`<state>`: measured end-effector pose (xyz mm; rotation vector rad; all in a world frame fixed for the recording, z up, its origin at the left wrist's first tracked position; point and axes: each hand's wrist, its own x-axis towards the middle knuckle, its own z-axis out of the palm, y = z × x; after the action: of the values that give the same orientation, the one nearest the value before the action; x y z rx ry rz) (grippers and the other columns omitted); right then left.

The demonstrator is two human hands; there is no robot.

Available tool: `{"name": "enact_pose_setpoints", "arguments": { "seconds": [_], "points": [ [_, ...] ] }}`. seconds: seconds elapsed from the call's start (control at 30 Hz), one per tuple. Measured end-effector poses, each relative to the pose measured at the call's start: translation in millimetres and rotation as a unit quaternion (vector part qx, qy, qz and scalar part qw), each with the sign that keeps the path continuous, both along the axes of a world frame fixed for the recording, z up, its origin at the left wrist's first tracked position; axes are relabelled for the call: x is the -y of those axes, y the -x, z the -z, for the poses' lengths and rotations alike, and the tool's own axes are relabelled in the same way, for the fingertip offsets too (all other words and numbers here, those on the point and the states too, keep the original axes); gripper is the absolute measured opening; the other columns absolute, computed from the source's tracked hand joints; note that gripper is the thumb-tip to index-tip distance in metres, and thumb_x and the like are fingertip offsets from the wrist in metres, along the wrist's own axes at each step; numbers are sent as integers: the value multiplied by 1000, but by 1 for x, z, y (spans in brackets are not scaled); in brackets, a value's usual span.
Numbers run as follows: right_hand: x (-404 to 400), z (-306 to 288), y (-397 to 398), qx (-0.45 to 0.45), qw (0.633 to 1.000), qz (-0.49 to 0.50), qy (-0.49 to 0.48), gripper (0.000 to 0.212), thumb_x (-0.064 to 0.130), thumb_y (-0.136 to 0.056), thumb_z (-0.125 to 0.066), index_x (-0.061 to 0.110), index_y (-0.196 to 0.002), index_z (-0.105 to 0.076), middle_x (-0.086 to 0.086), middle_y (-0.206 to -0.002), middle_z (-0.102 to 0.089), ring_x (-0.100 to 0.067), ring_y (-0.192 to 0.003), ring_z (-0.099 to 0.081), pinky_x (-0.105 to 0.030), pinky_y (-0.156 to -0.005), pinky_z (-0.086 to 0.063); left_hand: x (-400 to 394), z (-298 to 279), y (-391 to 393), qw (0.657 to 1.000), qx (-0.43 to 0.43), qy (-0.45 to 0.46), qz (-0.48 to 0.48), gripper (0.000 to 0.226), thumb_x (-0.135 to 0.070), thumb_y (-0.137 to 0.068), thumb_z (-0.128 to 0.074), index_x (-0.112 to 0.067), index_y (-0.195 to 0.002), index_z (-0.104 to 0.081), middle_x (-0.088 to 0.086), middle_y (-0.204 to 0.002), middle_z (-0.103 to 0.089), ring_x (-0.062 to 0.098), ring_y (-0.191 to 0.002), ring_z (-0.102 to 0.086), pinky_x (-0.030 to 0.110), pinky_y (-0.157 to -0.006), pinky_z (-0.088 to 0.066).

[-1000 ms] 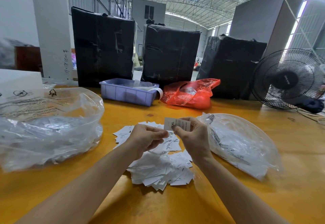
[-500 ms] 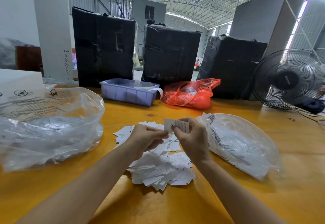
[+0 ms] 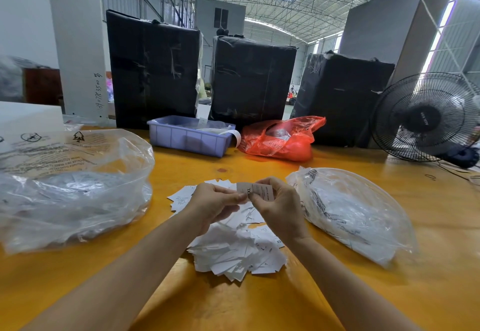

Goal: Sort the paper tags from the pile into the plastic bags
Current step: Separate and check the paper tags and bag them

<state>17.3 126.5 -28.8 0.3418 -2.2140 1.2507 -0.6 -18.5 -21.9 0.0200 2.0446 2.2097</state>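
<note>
A pile of white paper tags (image 3: 233, 250) lies on the yellow table (image 3: 259, 304) in front of me. Above the pile, both hands hold one white tag (image 3: 259, 190) with "XL" printed on it. My left hand (image 3: 215, 202) pinches the tag's left end. My right hand (image 3: 279, 206) pinches its right part between thumb and fingers. A large clear plastic bag (image 3: 72, 187) holding tags sits to the left. A second clear plastic bag (image 3: 353, 211) with tags lies to the right, close to my right hand.
At the back stand a lilac plastic bin (image 3: 189, 137), a red plastic bag (image 3: 280, 138) and three black wrapped bales (image 3: 254, 78). A black fan (image 3: 426, 117) stands at the far right with its cable on the table. A white box (image 3: 28, 120) sits far left.
Both hands stay above the pile with the same tag held between them; the tag has turned slightly, showing its printed side more.
</note>
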Motion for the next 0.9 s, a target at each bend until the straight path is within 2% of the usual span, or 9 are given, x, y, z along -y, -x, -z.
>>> {"name": "enact_pose_setpoints", "arguments": {
  "seconds": [0.13, 0.2, 0.3, 0.4, 0.5, 0.63, 0.73, 0.83, 0.9],
  "points": [
    [-2, -2, 1, 73, 996, -53, -1, 7, 5, -85, -65, 9, -90, -63, 1, -68, -56, -16, -63, -51, -39, -59, -48, 1, 1, 2, 1000, -7, 5, -10, 9, -11, -68, -81, -8, -69, -72, 0, -57, -69, 7, -51, -62, 14, -44, -47],
    [-4, -3, 2, 123, 988, -88, 14, 15, 2, -83, -66, 11, -94, -59, -5, -75, -58, -20, -68, -54, -43, -66, -51, 2, 1, 3, 1000, -13, 3, -8, 8, -9, -70, -79, -7, -70, -72, 1, -56, -68, 6, -48, -62, 14, -44, -47],
    [-9, -2, 3, 172, 979, -101, 41, 34, 1, -75, -75, 10, -101, -56, -15, -87, -63, -22, -75, -62, -38, -70, -56, 1, 2, 2, 999, -27, 23, 10, 7, -9, -73, -77, -8, -68, -73, 2, -56, -69, 5, -46, -62, 14, -45, -47],
    [-11, -1, 5, 159, 982, -86, 61, 27, 6, -79, -74, 9, -100, -58, -12, -83, -66, -15, -67, -63, -26, -63, -55, -1, 3, 3, 999, -32, 28, 10, 13, -15, -76, -76, -6, -68, -72, 3, -57, -68, 6, -46, -62, 16, -46, -48],
    [-10, -1, 6, 134, 988, -71, 29, 9, 9, -93, -57, 6, -100, -62, -4, -77, -64, -9, -62, -57, -19, -60, -49, -3, 5, 5, 999, -31, 22, -16, 28, -27, -82, -70, -4, -67, -68, 5, -58, -67, 8, -47, -62, 17, -47, -50],
    [-6, -1, 6, 136, 987, -82, 29, 17, 7, -95, -52, 3, -104, -66, -1, -71, -61, -6, -57, -54, -19, -59, -48, -4, 5, 6, 999, -20, 7, -26, 29, -31, -84, -68, -2, -77, -68, 11, -73, -67, 17, -65, -64, 24, -54, -53],
    [-1, 0, 4, 133, 985, -96, 49, 18, 6, -91, -59, 1, -106, -67, 0, -67, -62, -4, -51, -54, -16, -54, -47, -6, 7, 5, 999, -13, 16, -35, 28, -33, -83, -69, -6, -80, -68, 9, -72, -65, 18, -66, -61, 27, -55, -50],
    [2, 1, 2, 125, 986, -104, 26, 26, 11, -91, -60, 1, -114, -65, 2, -72, -63, -1, -56, -54, -18, -58, -48, -7, 7, 5, 999, -3, 23, -47, 28, -36, -83, -69, -8, -83, -68, 8, -71, -64, 19, -65, -59, 25, -51, -45],
    [5, 0, 0, 110, 987, -112, -16, 28, 18, -93, -58, 4, -117, -65, 9, -82, -63, 4, -63, -55, -21, -66, -47, -7, 8, 6, 998, 5, 16, -60, 28, -36, -83, -69, -8, -85, -68, 10, -74, -64, 22, -68, -60, 28, -56, -47]
  ]
}}
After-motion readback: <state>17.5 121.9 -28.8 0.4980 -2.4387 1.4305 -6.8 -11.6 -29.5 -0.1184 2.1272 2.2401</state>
